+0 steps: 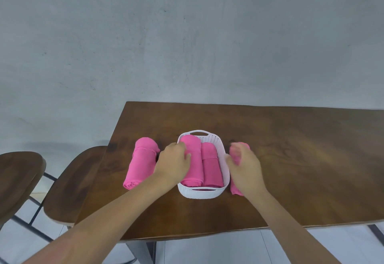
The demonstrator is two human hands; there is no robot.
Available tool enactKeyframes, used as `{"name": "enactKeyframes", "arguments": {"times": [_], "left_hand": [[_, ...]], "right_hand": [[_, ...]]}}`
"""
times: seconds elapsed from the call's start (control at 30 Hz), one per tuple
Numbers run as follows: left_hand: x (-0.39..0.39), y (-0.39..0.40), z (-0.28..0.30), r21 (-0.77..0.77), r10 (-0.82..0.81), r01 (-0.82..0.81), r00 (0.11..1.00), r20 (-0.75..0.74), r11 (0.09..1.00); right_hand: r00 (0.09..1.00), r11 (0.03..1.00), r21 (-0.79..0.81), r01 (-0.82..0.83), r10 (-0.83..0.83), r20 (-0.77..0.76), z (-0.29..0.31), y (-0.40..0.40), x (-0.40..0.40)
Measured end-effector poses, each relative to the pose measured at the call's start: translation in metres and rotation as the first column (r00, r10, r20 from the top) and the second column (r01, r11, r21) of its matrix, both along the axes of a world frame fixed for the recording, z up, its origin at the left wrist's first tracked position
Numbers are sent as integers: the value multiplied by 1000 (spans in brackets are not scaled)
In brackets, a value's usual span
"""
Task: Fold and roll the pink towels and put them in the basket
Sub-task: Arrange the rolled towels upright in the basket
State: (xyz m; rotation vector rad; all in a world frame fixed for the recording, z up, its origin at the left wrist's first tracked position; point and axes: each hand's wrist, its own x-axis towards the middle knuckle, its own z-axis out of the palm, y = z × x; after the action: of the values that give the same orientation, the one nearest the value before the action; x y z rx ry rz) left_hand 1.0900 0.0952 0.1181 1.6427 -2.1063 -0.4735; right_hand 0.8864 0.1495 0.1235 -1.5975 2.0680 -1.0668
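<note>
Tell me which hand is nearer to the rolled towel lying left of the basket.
Left. The left hand rests on a roll at the basket's left wall, just right of that rolled towel; the right hand is beyond the basket.

Soft, even, fairly bright light with only faint shadows and a dull sheen on the table (pixel 291 149), wide-angle bending toward the edges, slight overall softness, and motion blur on the right hand (pixel 242 167), whose fingers perhaps cannot be read.

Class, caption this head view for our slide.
Two rolled pink towels fill a white basket; both hands reach in, spare rolls alongside.
</note>
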Motion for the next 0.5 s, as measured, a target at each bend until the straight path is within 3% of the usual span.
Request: {"name": "enactKeyframes", "arguments": {"times": [0.1, 0.23, 0.4, 0.5], "left_hand": [[2, 3, -7, -23, 42, -43, 997, -60, 999], [6, 11, -5, 29, 102, -98, 956, -274, 995], [10, 14, -6, 117, 185, -148, 865, -466, 982], [12, 14, -7, 136, 227, -183, 829, -510, 974]], "right_hand": [[984, 970, 183, -160, 144, 101, 5, -3, 28], [978, 900, 388, -196, 209, 9, 0, -16, 63], [941, 867, 469, -167, 282, -187, -1, -30, 85], [936, 848, 510, -146, 285, -207, 2, -35, 91]]}}
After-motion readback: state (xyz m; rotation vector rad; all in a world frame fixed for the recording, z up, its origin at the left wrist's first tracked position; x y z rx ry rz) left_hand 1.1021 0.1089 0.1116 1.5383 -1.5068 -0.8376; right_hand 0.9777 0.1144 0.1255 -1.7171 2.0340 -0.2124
